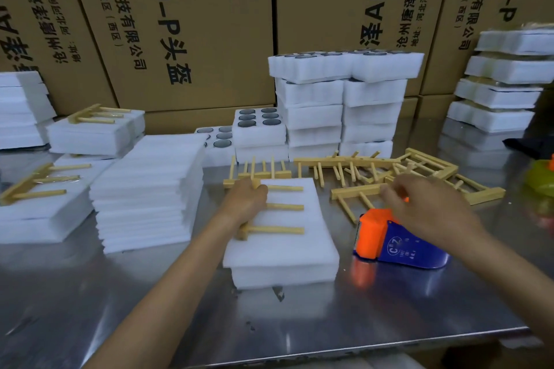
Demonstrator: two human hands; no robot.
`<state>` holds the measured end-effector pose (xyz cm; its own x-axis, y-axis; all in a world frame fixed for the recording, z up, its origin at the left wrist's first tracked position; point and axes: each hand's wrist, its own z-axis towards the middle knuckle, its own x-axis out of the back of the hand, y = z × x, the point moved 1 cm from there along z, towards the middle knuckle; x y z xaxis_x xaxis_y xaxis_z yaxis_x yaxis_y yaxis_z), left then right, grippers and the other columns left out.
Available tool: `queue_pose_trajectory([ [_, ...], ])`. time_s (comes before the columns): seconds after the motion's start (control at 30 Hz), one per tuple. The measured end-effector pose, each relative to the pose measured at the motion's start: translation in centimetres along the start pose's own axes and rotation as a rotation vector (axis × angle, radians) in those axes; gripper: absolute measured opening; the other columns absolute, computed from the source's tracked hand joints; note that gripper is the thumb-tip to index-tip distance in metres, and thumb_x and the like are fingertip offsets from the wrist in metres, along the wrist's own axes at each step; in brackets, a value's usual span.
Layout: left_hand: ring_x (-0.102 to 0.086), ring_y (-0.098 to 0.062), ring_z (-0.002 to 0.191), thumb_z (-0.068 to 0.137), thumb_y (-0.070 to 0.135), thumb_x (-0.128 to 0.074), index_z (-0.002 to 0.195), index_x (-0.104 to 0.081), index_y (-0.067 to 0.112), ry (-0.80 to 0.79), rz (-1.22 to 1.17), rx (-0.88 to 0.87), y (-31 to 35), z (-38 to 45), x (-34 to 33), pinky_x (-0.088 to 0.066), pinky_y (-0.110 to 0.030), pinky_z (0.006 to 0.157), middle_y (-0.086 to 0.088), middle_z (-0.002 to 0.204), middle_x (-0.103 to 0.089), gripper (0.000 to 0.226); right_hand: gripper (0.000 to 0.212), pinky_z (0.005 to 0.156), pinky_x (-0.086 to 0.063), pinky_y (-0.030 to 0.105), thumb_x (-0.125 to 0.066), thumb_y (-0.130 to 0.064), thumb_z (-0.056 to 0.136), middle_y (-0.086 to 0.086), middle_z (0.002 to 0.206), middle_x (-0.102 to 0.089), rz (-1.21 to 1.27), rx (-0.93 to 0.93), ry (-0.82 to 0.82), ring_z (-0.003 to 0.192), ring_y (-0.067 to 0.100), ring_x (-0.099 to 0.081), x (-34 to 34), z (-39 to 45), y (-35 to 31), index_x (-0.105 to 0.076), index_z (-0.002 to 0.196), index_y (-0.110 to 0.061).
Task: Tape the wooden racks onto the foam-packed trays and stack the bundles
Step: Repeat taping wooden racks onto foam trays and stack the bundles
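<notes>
Rack (278, 208): pale wood, 3 pegs

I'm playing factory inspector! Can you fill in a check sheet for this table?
Surface: shiny metal table, lightly marked.
Job's things: wooden rack lying on the foam-packed tray; loose racks piled behind; tape dispenser beside the tray; finished bundles at left.
Clutter: stack of foam sheets; green and orange object at the right edge, unclear.
Grippers: left hand grips the rack's bar; right hand above the dispenser, blurred.
Cables: nothing seen.
Surroundings: cardboard boxes behind.
</notes>
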<state>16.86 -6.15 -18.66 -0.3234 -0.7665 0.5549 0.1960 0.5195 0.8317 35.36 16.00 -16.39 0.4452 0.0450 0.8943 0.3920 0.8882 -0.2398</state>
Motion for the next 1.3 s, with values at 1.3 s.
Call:
queue_pose_trajectory([
  [1.3, -0.073, -0.019, 0.084, 0.098, 0.018, -0.053, 0.093, -0.078, 0.013, -0.407, -0.459, -0.279, 7.6, -6.4, -3.4, -0.06, -0.031, 0.081, -0.004, 0.092, -0.077, 0.025, 0.058, 0.048, -0.024, 0.022, -0.022, -0.047, 0.093, -0.004, 0.042, -0.044, 0.178, -0.014, 0.455, 0.041, 0.01, -0.044, 2.1, -0.4, -0.8, -0.042, 0.047, -0.016],
])
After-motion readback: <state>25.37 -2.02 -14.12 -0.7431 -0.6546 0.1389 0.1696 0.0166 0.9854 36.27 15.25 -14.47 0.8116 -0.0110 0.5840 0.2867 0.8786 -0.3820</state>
